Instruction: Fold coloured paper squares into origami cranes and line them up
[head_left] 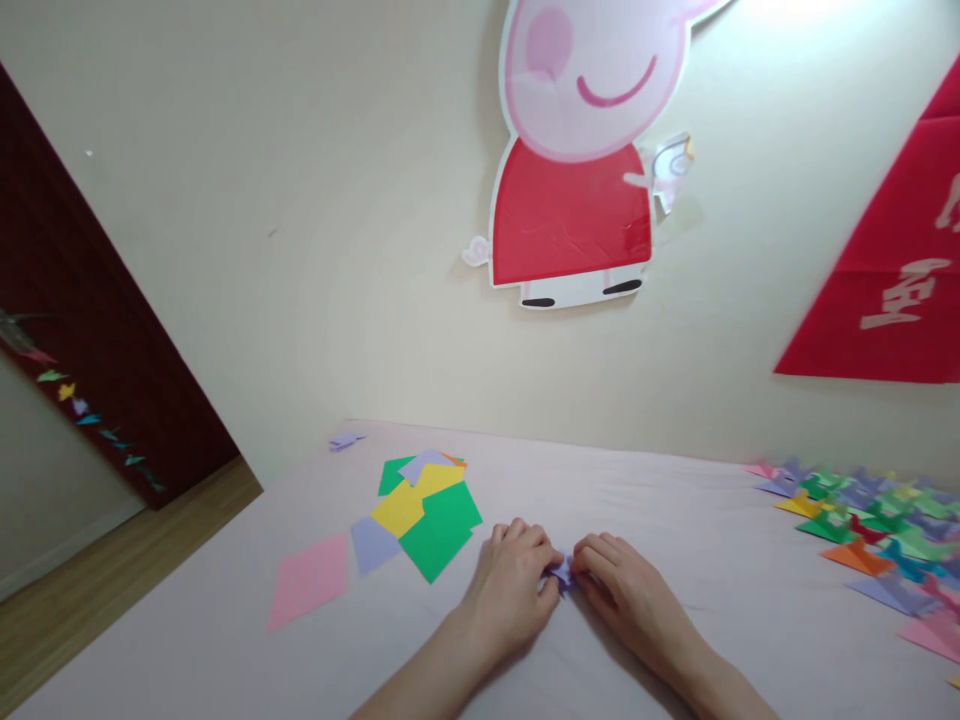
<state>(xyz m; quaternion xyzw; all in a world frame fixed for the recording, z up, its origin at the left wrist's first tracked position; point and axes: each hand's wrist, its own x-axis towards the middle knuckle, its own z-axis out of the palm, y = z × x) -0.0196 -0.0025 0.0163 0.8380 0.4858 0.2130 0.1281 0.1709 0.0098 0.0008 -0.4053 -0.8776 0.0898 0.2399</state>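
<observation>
A small purple piece of folded paper [562, 571] is held low over the near middle of the table. My left hand [514, 575] pinches its left side between thumb and fingers. From the other side, the curled fingers of my right hand [619, 575] close on its right edge. Much of the paper is hidden behind the fingers, so its full shape does not show. Left of my left hand lie loose paper squares: green [439, 540], yellow [399, 508], purple [373, 545] and pink [311, 580], some overlapping.
Several colourful folded paper figures [862, 555] stand in rows at the right of the covered table [600, 490]. A purple folded piece [346, 441] lies at the far left corner. Behind, the wall carries a pig cutout [574, 215] and a red banner [877, 270].
</observation>
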